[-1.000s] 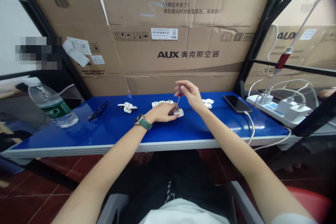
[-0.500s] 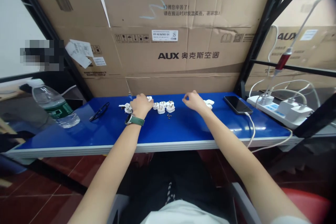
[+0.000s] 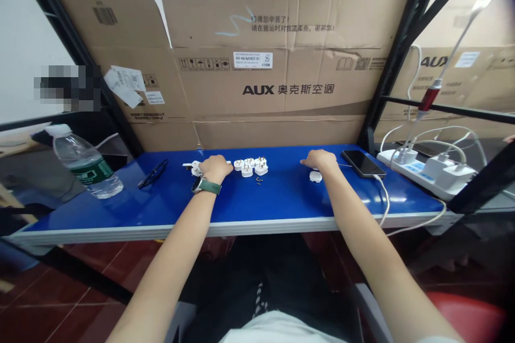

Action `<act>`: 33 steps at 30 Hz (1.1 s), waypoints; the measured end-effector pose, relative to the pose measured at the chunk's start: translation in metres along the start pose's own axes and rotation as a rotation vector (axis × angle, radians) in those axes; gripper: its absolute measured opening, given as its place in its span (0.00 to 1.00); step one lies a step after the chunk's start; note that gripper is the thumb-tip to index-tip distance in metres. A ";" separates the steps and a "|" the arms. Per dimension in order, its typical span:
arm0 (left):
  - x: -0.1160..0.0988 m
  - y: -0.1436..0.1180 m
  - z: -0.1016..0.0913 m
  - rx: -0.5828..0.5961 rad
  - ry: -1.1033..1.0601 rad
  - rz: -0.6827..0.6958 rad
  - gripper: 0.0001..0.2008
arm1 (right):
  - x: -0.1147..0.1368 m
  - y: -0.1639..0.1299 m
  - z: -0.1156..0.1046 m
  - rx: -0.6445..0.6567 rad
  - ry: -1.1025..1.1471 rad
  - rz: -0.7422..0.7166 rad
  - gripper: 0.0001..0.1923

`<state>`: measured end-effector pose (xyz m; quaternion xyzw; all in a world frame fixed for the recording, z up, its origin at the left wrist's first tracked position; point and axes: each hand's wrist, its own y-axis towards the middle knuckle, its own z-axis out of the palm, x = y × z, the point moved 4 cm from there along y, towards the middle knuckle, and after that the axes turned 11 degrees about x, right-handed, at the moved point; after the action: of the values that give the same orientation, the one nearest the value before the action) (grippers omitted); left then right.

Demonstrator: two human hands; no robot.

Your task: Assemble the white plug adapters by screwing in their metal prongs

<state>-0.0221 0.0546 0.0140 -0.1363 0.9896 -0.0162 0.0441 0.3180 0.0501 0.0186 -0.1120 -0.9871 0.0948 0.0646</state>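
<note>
My left hand (image 3: 216,169), with a green-strapped watch on its wrist, is closed at the left of the table; a bit of a white plug (image 3: 229,162) shows at its fingertips. Other white plug pieces (image 3: 196,168) lie just left of it. Several white plugs (image 3: 250,165) stand grouped with their pins up, right of this hand. Small brass screws or pins (image 3: 259,180) lie in front of them. My right hand (image 3: 321,161) is closed around a thin rod (image 3: 345,165), mostly hidden by the hand. A white plug cover (image 3: 316,176) lies just below that hand.
A water bottle (image 3: 86,163) and black glasses (image 3: 153,173) are at the left. On the right are a cabled phone (image 3: 363,163) and a loaded power strip (image 3: 422,168). A cardboard sheet (image 3: 281,107) walls the back of the blue table (image 3: 273,201).
My right hand has moved right, and a thin rod now shows beside it. My left hand has come slightly nearer with the white plug. The white cover now shows below the right hand.
</note>
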 end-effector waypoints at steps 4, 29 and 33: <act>-0.004 0.000 0.003 0.023 0.030 0.056 0.25 | 0.005 0.002 0.003 0.057 -0.020 -0.026 0.20; 0.045 0.026 -0.007 0.025 0.009 -0.088 0.24 | 0.003 0.034 0.012 0.019 0.084 -0.053 0.21; 0.048 0.035 -0.002 0.037 0.007 -0.037 0.23 | 0.004 0.033 0.012 0.005 0.109 -0.080 0.21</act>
<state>-0.0781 0.0751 0.0108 -0.1538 0.9865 -0.0359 0.0430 0.3189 0.0806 0.0003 -0.0773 -0.9855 0.0882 0.1223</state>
